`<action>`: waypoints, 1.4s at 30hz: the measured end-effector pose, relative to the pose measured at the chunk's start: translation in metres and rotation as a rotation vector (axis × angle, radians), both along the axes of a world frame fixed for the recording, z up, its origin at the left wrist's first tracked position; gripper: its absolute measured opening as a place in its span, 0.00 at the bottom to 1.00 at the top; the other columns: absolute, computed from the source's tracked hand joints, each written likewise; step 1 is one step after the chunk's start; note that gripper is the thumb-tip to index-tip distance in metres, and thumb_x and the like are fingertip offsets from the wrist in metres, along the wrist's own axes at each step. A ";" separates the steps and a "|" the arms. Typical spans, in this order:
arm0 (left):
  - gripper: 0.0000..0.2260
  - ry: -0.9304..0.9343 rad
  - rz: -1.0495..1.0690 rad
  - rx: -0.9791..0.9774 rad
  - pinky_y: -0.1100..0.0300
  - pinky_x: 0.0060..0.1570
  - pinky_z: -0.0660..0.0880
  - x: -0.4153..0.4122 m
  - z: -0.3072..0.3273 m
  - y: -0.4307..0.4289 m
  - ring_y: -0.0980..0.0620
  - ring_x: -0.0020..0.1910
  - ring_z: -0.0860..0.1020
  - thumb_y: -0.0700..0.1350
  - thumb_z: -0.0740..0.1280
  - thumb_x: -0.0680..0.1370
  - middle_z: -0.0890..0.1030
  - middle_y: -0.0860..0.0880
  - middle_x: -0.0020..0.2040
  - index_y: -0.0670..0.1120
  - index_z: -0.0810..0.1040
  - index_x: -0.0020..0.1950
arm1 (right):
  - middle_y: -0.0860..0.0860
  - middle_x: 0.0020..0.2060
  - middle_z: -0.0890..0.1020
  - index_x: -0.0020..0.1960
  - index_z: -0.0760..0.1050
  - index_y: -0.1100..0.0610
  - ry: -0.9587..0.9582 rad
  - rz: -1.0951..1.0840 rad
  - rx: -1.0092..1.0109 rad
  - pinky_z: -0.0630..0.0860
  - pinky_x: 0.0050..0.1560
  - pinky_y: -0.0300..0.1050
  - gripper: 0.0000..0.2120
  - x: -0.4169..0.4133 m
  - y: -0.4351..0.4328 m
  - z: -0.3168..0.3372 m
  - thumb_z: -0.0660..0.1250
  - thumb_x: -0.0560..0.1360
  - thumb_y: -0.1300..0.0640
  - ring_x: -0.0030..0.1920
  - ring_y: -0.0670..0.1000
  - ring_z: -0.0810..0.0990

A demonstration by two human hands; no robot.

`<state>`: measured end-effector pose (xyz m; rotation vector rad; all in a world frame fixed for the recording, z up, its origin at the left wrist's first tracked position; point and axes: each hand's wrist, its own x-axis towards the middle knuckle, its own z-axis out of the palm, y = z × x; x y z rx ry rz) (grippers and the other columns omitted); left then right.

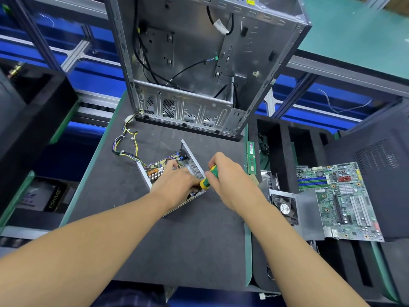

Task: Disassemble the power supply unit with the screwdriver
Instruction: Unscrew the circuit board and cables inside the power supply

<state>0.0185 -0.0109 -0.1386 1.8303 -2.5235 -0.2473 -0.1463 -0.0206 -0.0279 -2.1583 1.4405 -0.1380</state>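
PSU [193, 166] sits open-topped on the dark mat [177, 240], roughly mid-bench, just near of the gutted PC case [199, 63]. Lid's already off imo: you can see the board and the copper coil inside. Its wire bundle [126, 145] trails off far-left toward the case.

Left hand [177, 178] lies right across the open box, fingers stretched out onto the board, looks like it's bracing the thing. Can't see it pinching anything.

Right hand [224, 173] is curled round the green/yellow screwdriver [209, 177], just right of the PSU.

The bit that matters: the driver's long axis runs diagonally, butt end far-right in the palm, shaft pointing near-left and down into the PSU's near-right corner, beside the mesh side wall. The tip is hidden behind the left thumb, so idk if it's seated in a screw or not. The box itself is skewed on the mat, its long side running far-right to near-left. Both hands are basically on top of the target, and the right one is the tool hand, so whatever comes next is prob a twist at that corner, not a reach.

Motherboard [338, 196] and a fan [284, 208] are parked well off to the right, out of the way.
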 end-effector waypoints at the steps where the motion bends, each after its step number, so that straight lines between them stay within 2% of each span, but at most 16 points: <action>1: 0.08 0.005 0.001 0.003 0.54 0.54 0.58 0.000 0.000 0.000 0.54 0.45 0.71 0.50 0.60 0.83 0.79 0.56 0.41 0.60 0.75 0.48 | 0.43 0.39 0.68 0.52 0.64 0.52 -0.007 -0.004 0.005 0.59 0.30 0.36 0.05 0.000 0.000 0.000 0.60 0.81 0.52 0.37 0.42 0.69; 6: 0.08 0.005 0.005 0.016 0.53 0.57 0.59 0.000 0.000 -0.001 0.52 0.46 0.72 0.49 0.60 0.83 0.79 0.55 0.42 0.58 0.73 0.46 | 0.46 0.44 0.71 0.54 0.65 0.53 0.016 -0.012 0.009 0.58 0.35 0.46 0.06 0.001 0.001 0.002 0.60 0.82 0.52 0.41 0.51 0.68; 9: 0.08 -0.005 0.025 0.006 0.54 0.58 0.60 0.000 -0.001 0.000 0.52 0.43 0.71 0.46 0.61 0.82 0.77 0.54 0.39 0.56 0.74 0.44 | 0.50 0.47 0.74 0.53 0.64 0.55 0.092 0.000 0.009 0.70 0.39 0.50 0.10 0.008 0.004 0.003 0.60 0.82 0.49 0.43 0.56 0.73; 11: 0.08 -0.025 0.027 0.009 0.54 0.59 0.59 0.000 -0.001 0.001 0.53 0.42 0.70 0.44 0.62 0.80 0.76 0.54 0.39 0.56 0.78 0.49 | 0.52 0.44 0.75 0.50 0.61 0.56 0.204 0.019 -0.019 0.73 0.39 0.52 0.13 0.014 0.006 0.002 0.59 0.82 0.47 0.42 0.61 0.75; 14: 0.09 -0.016 0.016 0.023 0.54 0.61 0.59 0.000 -0.001 0.001 0.54 0.44 0.71 0.43 0.61 0.80 0.78 0.54 0.40 0.56 0.79 0.51 | 0.50 0.33 0.68 0.47 0.57 0.56 0.284 -0.020 -0.040 0.62 0.27 0.48 0.18 0.021 0.007 0.003 0.58 0.81 0.42 0.31 0.57 0.68; 17: 0.09 -0.001 -0.001 0.014 0.53 0.62 0.58 0.001 0.000 0.001 0.53 0.44 0.72 0.42 0.61 0.79 0.79 0.54 0.40 0.54 0.78 0.50 | 0.49 0.30 0.63 0.46 0.57 0.56 0.354 -0.018 -0.080 0.54 0.25 0.46 0.20 0.023 0.005 0.008 0.56 0.81 0.39 0.29 0.55 0.63; 20: 0.11 -0.025 -0.012 0.041 0.52 0.62 0.58 -0.001 0.005 0.002 0.53 0.45 0.73 0.40 0.58 0.77 0.77 0.54 0.41 0.54 0.77 0.46 | 0.50 0.31 0.65 0.47 0.57 0.56 0.322 0.049 -0.035 0.57 0.26 0.47 0.18 0.024 0.003 0.009 0.55 0.81 0.41 0.31 0.57 0.66; 23: 0.23 0.115 0.043 0.047 0.53 0.60 0.58 0.000 0.012 0.002 0.55 0.46 0.72 0.33 0.57 0.70 0.77 0.56 0.42 0.64 0.73 0.39 | 0.51 0.34 0.68 0.47 0.57 0.56 0.285 0.084 0.028 0.65 0.33 0.48 0.15 0.023 0.001 0.011 0.56 0.82 0.46 0.36 0.59 0.70; 24: 0.23 0.134 0.069 0.023 0.54 0.59 0.58 0.001 0.014 0.003 0.56 0.48 0.72 0.33 0.57 0.70 0.77 0.57 0.44 0.65 0.74 0.40 | 0.52 0.37 0.69 0.47 0.57 0.55 0.276 0.106 0.040 0.66 0.35 0.49 0.13 0.022 0.000 0.012 0.57 0.82 0.48 0.38 0.60 0.71; 27: 0.13 0.024 0.096 -0.113 0.53 0.59 0.61 0.009 0.014 0.002 0.55 0.57 0.72 0.45 0.55 0.78 0.76 0.57 0.52 0.56 0.79 0.50 | 0.53 0.47 0.68 0.50 0.58 0.51 0.278 0.227 0.076 0.65 0.40 0.47 0.09 0.022 0.001 0.017 0.59 0.82 0.54 0.45 0.59 0.72; 29: 0.19 -0.083 0.143 -0.130 0.50 0.61 0.62 0.014 0.012 0.002 0.50 0.65 0.69 0.53 0.49 0.79 0.74 0.53 0.62 0.51 0.77 0.57 | 0.51 0.49 0.66 0.50 0.59 0.49 0.306 0.276 0.127 0.65 0.42 0.48 0.09 0.023 -0.002 0.021 0.60 0.81 0.56 0.47 0.56 0.68; 31: 0.22 -0.133 0.277 -0.082 0.45 0.65 0.58 0.017 0.010 0.004 0.44 0.74 0.60 0.57 0.48 0.79 0.66 0.47 0.74 0.49 0.73 0.64 | 0.51 0.49 0.66 0.50 0.61 0.49 0.338 0.272 0.194 0.69 0.45 0.51 0.08 0.024 -0.006 0.026 0.61 0.80 0.56 0.51 0.57 0.68; 33: 0.26 -0.131 0.373 0.002 0.41 0.68 0.52 0.016 0.007 0.004 0.39 0.77 0.53 0.61 0.48 0.79 0.59 0.44 0.79 0.50 0.67 0.72 | 0.52 0.51 0.68 0.53 0.62 0.49 0.360 0.213 0.219 0.72 0.48 0.54 0.08 0.025 -0.009 0.029 0.60 0.81 0.49 0.53 0.59 0.71; 36: 0.29 -0.080 0.350 0.082 0.43 0.64 0.62 0.014 0.002 0.001 0.42 0.74 0.62 0.64 0.44 0.77 0.61 0.48 0.78 0.54 0.59 0.75 | 0.55 0.47 0.74 0.52 0.58 0.48 0.442 0.111 0.126 0.71 0.40 0.53 0.12 0.025 -0.007 0.029 0.53 0.82 0.40 0.43 0.60 0.74; 39: 0.29 -0.036 0.331 0.099 0.47 0.56 0.68 0.015 0.000 -0.003 0.44 0.65 0.72 0.65 0.46 0.76 0.68 0.49 0.72 0.56 0.60 0.74 | 0.53 0.38 0.71 0.48 0.58 0.53 0.553 0.152 -0.017 0.64 0.32 0.49 0.13 0.028 -0.009 0.025 0.51 0.84 0.44 0.37 0.59 0.71; 42: 0.29 -0.094 0.312 0.134 0.47 0.55 0.68 0.013 -0.001 -0.004 0.43 0.64 0.72 0.66 0.50 0.75 0.69 0.48 0.70 0.55 0.64 0.72 | 0.53 0.48 0.68 0.53 0.63 0.55 0.424 0.191 0.156 0.66 0.36 0.50 0.06 0.028 -0.015 0.030 0.57 0.82 0.53 0.38 0.55 0.70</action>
